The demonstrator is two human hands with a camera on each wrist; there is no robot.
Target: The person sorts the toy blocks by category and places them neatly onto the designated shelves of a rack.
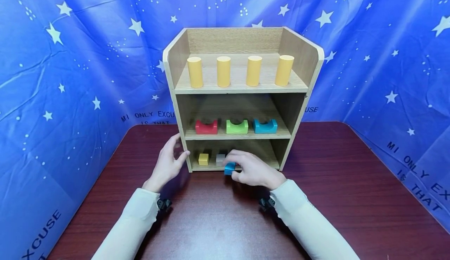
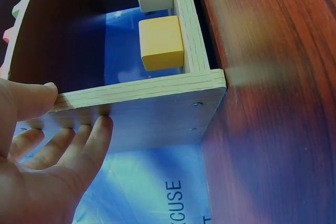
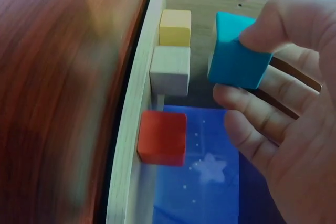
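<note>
My right hand [image 1: 251, 169] pinches a blue block [image 3: 239, 51] between thumb and fingers, at the front of the shelf unit's bottom level. Along that level's front stand a yellow cube [image 1: 203, 159], a pale grey cube [image 1: 220, 159] and a red cube [image 3: 162, 138]; in the head view the right hand hides the red one. My left hand [image 1: 169, 165] grips the left side panel [image 2: 142, 95] of the wooden shelf unit, its thumb at the front edge and its fingers against the outer face.
Red [image 1: 206, 127], green [image 1: 237, 127] and blue [image 1: 265, 127] blocks with curved hollows line the middle shelf. Several yellow cylinders [image 1: 224, 72] stand upright on the top shelf. The unit rests on a dark red table [image 1: 211, 221], with a blue starry curtain [image 1: 88, 57] around it.
</note>
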